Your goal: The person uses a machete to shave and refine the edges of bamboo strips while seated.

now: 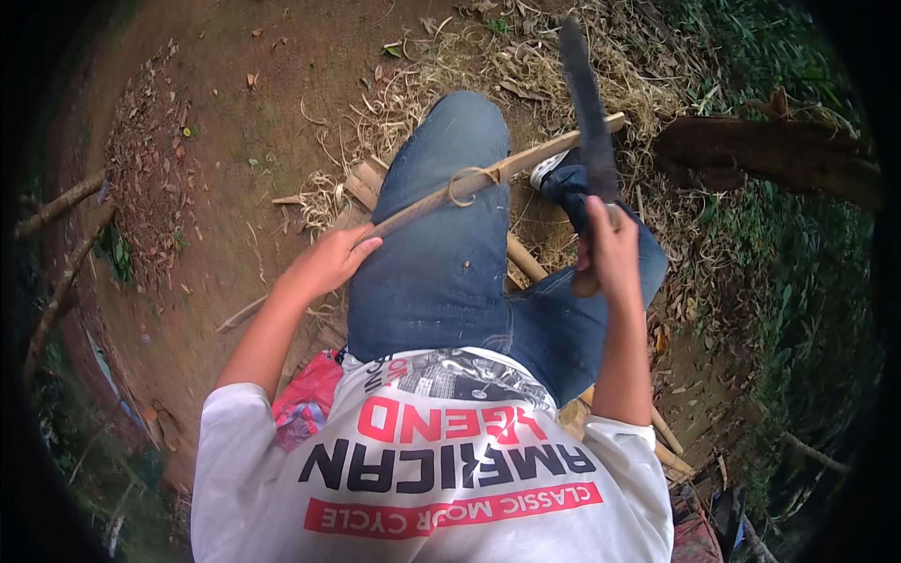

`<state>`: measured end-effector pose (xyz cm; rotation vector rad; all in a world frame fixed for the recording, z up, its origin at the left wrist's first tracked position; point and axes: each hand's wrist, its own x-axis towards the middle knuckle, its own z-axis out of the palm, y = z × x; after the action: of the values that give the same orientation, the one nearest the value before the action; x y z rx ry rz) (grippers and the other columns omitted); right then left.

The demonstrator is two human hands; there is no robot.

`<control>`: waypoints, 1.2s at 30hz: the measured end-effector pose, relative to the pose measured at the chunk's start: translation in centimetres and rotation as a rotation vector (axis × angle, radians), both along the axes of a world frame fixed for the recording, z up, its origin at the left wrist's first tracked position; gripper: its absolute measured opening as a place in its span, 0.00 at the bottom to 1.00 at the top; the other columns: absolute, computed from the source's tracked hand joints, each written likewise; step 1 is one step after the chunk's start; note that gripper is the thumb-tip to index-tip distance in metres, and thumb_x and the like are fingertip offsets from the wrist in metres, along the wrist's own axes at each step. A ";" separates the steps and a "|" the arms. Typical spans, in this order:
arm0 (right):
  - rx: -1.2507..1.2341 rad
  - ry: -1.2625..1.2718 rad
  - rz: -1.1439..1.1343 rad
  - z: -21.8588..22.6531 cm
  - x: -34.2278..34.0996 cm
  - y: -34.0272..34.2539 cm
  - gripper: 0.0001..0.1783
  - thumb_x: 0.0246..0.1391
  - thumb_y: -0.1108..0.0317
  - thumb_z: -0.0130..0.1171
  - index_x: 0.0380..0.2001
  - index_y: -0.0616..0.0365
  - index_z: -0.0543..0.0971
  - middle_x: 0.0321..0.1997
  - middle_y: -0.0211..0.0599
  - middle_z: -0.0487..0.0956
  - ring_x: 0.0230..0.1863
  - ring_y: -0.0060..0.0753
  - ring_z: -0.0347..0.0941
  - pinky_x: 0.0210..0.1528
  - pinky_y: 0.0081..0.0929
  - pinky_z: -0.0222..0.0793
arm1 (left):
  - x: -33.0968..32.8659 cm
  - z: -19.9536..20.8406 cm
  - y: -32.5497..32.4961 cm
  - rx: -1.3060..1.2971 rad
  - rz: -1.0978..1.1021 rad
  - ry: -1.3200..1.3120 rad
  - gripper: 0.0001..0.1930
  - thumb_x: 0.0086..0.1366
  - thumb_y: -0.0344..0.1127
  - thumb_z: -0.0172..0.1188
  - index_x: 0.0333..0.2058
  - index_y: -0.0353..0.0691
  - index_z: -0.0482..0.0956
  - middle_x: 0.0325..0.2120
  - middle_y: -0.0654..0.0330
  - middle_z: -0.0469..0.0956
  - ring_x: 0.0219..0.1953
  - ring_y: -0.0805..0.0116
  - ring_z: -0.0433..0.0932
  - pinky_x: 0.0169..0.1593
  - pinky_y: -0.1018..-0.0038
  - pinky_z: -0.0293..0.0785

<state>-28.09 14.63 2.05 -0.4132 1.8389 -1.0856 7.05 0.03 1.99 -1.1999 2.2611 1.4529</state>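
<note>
Across my raised thigh lies a long, narrow strip of wood or bamboo point(422, 205), running from lower left to upper right. My left hand point(328, 260) is closed around it near its lower end, beside the thigh. A thin curled shaving point(463, 188) hangs on the strip above the knee. In my right hand point(608, 246) is the handle of a machete, gripped in a fist. Its long dark blade point(588, 103) points away from me and passes over the strip's far end; whether the two touch I cannot tell.
Pale curled shavings point(554, 66) cover the ground ahead and to the right. Bamboo pieces point(526, 258) lie beneath my legs. A thick dark log point(765, 155) is at the far right, and branches point(66, 272) stand at the left. A red bag point(308, 394) is by my left hip.
</note>
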 end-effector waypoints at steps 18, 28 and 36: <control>0.071 -0.061 0.138 0.8 2.3 0.4 0.21 0.59 0.51 0.58 0.24 0.59 0.72 0.12 0.27 0.68 0.09 0.20 0.63 0.12 0.21 0.59 | -0.8 0.5 0.4 0.056 0.022 -0.084 0.19 0.71 0.43 0.48 0.47 0.32 0.74 0.38 0.42 0.79 0.42 0.48 0.79 0.46 0.63 0.72; -0.107 0.028 -0.159 0.9 1.2 0.6 0.18 0.61 0.55 0.57 0.25 0.58 0.72 0.13 0.24 0.67 0.11 0.14 0.61 0.13 0.17 0.54 | -0.3 -0.1 1.1 0.096 0.068 -0.031 0.19 0.71 0.42 0.48 0.50 0.32 0.73 0.40 0.45 0.80 0.42 0.57 0.79 0.49 0.67 0.71; -0.245 0.725 0.150 0.8 2.1 1.4 0.16 0.50 0.60 0.68 0.32 0.61 0.76 0.18 0.37 0.73 0.18 0.29 0.70 0.22 0.30 0.66 | 0.0 1.7 1.7 0.114 0.047 -0.030 0.19 0.71 0.42 0.48 0.50 0.30 0.74 0.39 0.47 0.80 0.41 0.65 0.78 0.49 0.68 0.71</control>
<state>-25.97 16.01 2.90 -1.1939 2.2405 -1.1453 7.08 1.73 3.73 -1.2394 2.1135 1.5466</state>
